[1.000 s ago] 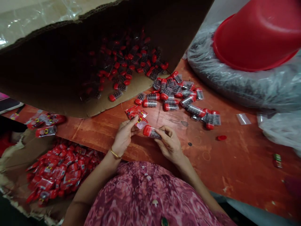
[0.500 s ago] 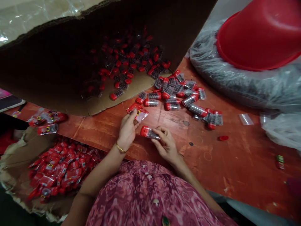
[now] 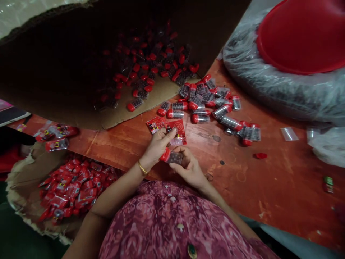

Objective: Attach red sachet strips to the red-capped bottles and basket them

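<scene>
My left hand [image 3: 159, 145] pinches a red printed card [image 3: 181, 133] with its thumb on top. The card lies spread out beyond the fingers, with round patterns and a small cartoon figure on it. Close below it, my right hand [image 3: 190, 167] grips a small clear container [image 3: 174, 157] with a red cap and dark, dotted contents. The capped end points left and lies against or just under my left hand; whether they touch is unclear. Several similar red-capped containers [image 3: 201, 117] lie in a loose pile on the table beyond my hands.
A large cardboard box [image 3: 172, 91] lies open towards me, with many red-capped containers inside. A torn carton [image 3: 18, 183] at lower left holds red packets [image 3: 72, 187]. On the red table [image 3: 205, 201] are a red cap [image 3: 260, 155] and clear film [image 3: 289, 133]. A red tub [image 3: 302, 39] sits on a wrapped bundle.
My left hand has moved right, towards the container. The red card, bunched before, now shows spread wider. My right hand still holds the container. The view has shifted slightly.
</scene>
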